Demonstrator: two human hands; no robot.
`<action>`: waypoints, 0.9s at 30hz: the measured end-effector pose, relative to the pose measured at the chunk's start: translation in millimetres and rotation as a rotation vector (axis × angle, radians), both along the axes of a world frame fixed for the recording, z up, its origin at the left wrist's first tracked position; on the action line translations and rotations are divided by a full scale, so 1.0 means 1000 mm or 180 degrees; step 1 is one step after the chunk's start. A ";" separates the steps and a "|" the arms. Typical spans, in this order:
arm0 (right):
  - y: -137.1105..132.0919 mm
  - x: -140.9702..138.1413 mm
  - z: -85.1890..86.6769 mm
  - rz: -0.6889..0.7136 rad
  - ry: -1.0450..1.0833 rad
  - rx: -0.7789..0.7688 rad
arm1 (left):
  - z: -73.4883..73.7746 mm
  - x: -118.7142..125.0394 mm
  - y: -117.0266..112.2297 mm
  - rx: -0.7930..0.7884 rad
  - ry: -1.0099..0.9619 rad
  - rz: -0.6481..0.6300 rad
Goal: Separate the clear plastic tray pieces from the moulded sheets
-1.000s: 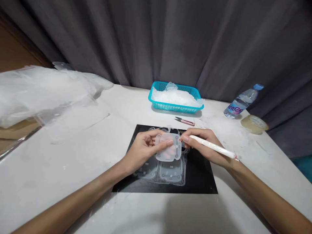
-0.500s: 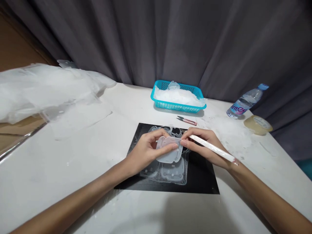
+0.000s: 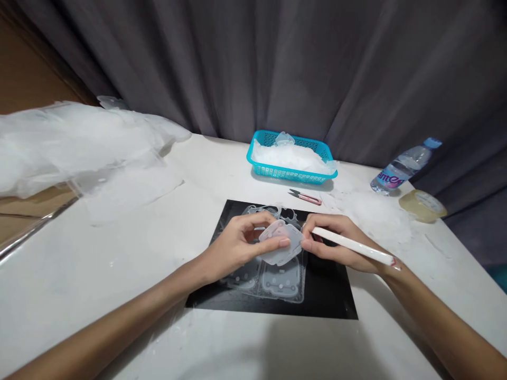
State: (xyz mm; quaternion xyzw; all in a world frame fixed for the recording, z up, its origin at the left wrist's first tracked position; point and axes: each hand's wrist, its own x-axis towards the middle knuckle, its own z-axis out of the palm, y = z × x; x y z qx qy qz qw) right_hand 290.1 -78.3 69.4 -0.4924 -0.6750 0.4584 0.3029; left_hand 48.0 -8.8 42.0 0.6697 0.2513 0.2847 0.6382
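Observation:
My left hand (image 3: 245, 240) is closed on a translucent, rounded plastic piece (image 3: 277, 257), thumb across its face and fingers behind. The piece is tilted, one corner toward the right. My right hand (image 3: 327, 237) grips a slim white-handled tool (image 3: 352, 243) whose handle lies back over the wrist; the fingers hide its working end. Its fingertips are at the piece's right corner; whether they touch it I cannot tell. Beneath both hands, a translucent moulded sheet (image 3: 280, 285) with similar shapes and cut-out frames lies on a black mat (image 3: 328, 301).
Red-handled thread snips (image 3: 304, 197) lie beyond the mat. Behind them stands a teal basket (image 3: 293, 177) of translucent pieces. A water bottle (image 3: 404, 168), a tape roll (image 3: 423, 206) and translucent scraps (image 3: 376, 214) are on the right. Translucent sheets (image 3: 87, 142) are heaped on the left.
The plastic piece has turned in my left hand, so a corner now points right. My right hand has shifted slightly right with the white-handled tool.

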 end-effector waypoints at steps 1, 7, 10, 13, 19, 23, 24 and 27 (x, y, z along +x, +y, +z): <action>0.000 0.001 0.001 0.0100 -0.0057 -0.0024 | 0.000 0.000 0.000 0.0049 0.0035 -0.0020; 0.003 -0.007 -0.009 -0.0208 0.0246 0.0415 | 0.000 -0.001 0.000 0.0499 0.0468 0.0041; 0.002 -0.019 -0.019 -0.0495 0.0439 0.0958 | 0.000 -0.001 0.000 0.0770 0.0502 -0.0080; 0.000 -0.025 -0.024 -0.0458 0.0360 0.1375 | 0.001 -0.001 0.001 0.0946 0.0482 -0.0117; -0.003 -0.020 -0.023 -0.0234 -0.0083 0.1893 | -0.003 -0.006 0.005 0.1262 0.0396 -0.0138; -0.003 -0.021 -0.023 -0.0207 -0.0182 0.2013 | -0.006 -0.008 0.008 0.1514 0.0224 -0.0204; -0.003 -0.023 -0.023 -0.0231 -0.0161 0.2023 | -0.007 -0.007 0.008 0.1568 0.0180 -0.0216; -0.004 -0.027 -0.022 -0.0340 -0.0042 0.2010 | -0.005 -0.005 0.006 0.1612 0.0149 -0.0252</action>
